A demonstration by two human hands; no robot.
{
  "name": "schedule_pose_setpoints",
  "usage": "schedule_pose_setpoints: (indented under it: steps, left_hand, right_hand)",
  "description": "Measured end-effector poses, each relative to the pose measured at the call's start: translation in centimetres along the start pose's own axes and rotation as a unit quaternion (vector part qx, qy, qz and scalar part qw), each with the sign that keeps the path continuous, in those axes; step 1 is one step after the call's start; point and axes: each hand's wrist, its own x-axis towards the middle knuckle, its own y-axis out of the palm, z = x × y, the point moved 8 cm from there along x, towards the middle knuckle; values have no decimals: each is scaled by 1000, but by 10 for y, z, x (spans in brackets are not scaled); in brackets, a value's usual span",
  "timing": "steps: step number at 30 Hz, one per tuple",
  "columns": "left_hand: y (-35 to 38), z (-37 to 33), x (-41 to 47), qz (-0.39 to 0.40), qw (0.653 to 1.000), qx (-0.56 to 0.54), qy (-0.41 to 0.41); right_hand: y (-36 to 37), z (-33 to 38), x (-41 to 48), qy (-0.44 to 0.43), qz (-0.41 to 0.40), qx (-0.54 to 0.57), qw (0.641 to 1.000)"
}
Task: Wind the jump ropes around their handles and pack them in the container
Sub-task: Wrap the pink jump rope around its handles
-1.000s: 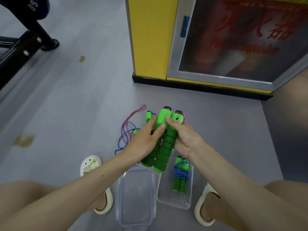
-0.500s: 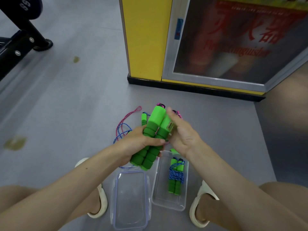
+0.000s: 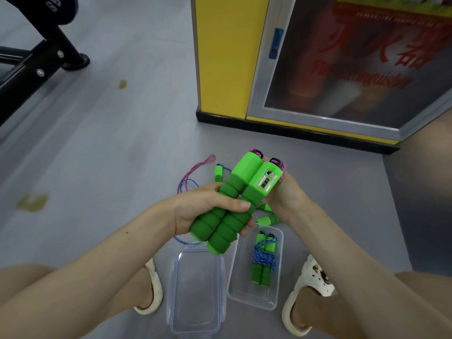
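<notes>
Two green handles (image 3: 238, 182) in left hand (image 3: 195, 211) fingers (right hand (image 3: 286, 196) fingers hidden, unclear)

A smooth grey floor (image 3: 122, 143) fills the scene, marked by 2 yellowish stains (image 3: 31, 203) on the left. At far right stands a yellow cabinet (image 3: 222, 57) on a black plinth (image 3: 293, 129), its metal-framed glass door (image 3: 354, 69) bearing blurred red lettering. A black metal equipment frame (image 3: 31, 67) crosses the far left corner.
</notes>
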Motion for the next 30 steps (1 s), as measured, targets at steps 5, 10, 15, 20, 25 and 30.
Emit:
schedule_pose_setpoints:
  steps: [5,10,15,20,25,30]
  left_hand:
    - [-11,2,-3,-47,999,-2,8]
    - [-16,-4,-8,-81,995,-51,28]
    - [-18,-12,-9,-97,992,-74,41]
    - [-17,-8,-9,-91,992,-84,32]
    - [-15,-13,-11,-65,992,-100,43]
    - [-23,-21,-12,-61,987,-137,55]
  right_hand:
    - [-17,10,3,-35,-102,-172,979]
    - [-9,26,-4,-102,-72,-94,988]
    - [8,44,-18,-179,7,-135,975]
    - [3,46,-15,-212,-23,-226,951]
    - [-4,43,-6,-171,2,-100,980]
    - [6,46,-17,-177,73,-43,981]
